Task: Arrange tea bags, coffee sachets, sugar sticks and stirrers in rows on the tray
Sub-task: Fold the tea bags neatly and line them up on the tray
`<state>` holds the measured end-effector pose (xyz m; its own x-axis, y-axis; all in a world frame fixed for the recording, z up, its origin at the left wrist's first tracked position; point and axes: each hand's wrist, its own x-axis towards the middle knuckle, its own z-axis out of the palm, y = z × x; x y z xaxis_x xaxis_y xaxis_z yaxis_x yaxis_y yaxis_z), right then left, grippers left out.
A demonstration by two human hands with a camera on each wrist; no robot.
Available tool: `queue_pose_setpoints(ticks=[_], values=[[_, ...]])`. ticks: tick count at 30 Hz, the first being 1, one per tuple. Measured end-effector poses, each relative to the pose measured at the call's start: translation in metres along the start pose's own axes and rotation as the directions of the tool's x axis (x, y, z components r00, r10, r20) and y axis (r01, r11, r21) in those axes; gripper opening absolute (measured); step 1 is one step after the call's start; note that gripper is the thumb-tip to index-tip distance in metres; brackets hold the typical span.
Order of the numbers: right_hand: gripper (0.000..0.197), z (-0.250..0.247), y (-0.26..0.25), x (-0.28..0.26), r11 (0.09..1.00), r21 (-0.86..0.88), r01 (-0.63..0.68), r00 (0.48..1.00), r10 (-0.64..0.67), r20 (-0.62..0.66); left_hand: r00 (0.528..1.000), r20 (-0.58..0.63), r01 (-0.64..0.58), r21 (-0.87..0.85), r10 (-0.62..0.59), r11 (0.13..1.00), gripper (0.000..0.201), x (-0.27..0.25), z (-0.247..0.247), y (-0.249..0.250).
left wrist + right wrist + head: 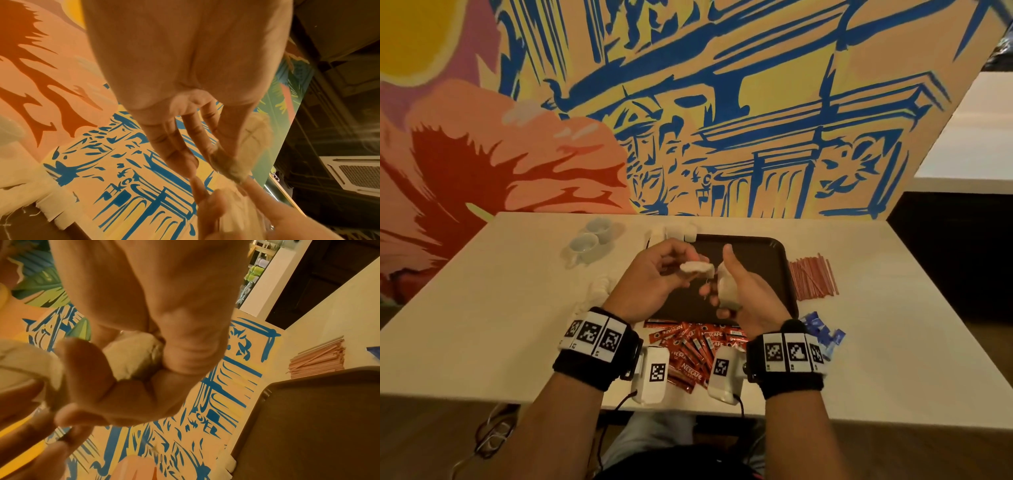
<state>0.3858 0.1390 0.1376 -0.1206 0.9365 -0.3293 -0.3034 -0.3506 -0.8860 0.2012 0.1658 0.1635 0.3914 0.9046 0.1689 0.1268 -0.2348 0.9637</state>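
left hand [654,270]: pinches one tea bag [695,266], frame centre, apparently separating it | right hand [743,294]: curled round bunched tea bags [726,291] | tray [777,253] beneath, bare

Tray [774,255] dark, smooth plastic; coffee sachets [690,346] glossy foil; tea bags [726,286] matt paper.

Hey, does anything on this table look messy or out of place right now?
Yes. The red coffee sachets lie in a loose, criss-crossed heap at the table's near edge, and the tray appears bare. Both hands hold white tea bags above it: left hand, right hand. Nothing looks spilled or torn.
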Motion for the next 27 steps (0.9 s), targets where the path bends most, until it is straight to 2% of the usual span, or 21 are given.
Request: queue_pose_setpoints(ticks=[3,6,9,11,14,17,19,24,27], values=[[0.061,0.0,-0.002,-0.004,0.999,0.037,-0.017,0.998,0.014,0.067,0.997,0.069,-0.031,0.037,0.028,0.999,0.018,0.0,-0.002,0.0],[0.047,-0.001,-0.003,-0.007,0.993,0.106,0.042,0.996,-0.05,0.075,0.996,0.088,-0.031,0.082,0.024,0.996,0.023,0.002,-0.005,-0.001],[0.043,-0.002,-0.001,-0.009,0.982,0.143,0.121,0.99,-0.129,0.05,0.997,0.068,-0.028,0.072,0.024,0.997,0.026,0.004,-0.005,-0.001],[0.039,-0.003,0.0,-0.008,0.975,0.159,0.154,0.987,-0.159,0.02,1.0,0.009,-0.016,0.038,0.016,0.999,0.029,0.007,-0.005,-0.003],[0.043,-0.006,0.0,-0.003,0.968,0.173,0.18,0.983,-0.181,-0.007,0.988,-0.095,0.114,-0.083,-0.121,0.99,0.021,0.009,-0.005,-0.004],[0.042,-0.006,0.002,0.002,0.964,0.172,0.203,0.978,-0.208,0.01,0.967,-0.06,0.23,-0.21,-0.247,0.95,0.034,0.01,-0.005,-0.004],[0.038,-0.005,0.002,0.004,0.963,0.162,0.217,0.975,-0.222,0.016,0.975,-0.022,0.211,-0.184,-0.219,0.96,0.035,0.01,-0.007,-0.005],[0.033,-0.007,0.002,0.008,0.974,0.101,0.204,0.979,-0.206,0.011,0.991,-0.032,0.128,-0.065,-0.131,0.99,0.004,0.014,-0.011,-0.008],[0.036,-0.009,0.001,0.009,0.982,-0.004,0.187,0.982,-0.187,0.025,0.991,-0.029,0.126,-0.028,-0.127,0.992,0.006,0.022,-0.016,-0.008]])
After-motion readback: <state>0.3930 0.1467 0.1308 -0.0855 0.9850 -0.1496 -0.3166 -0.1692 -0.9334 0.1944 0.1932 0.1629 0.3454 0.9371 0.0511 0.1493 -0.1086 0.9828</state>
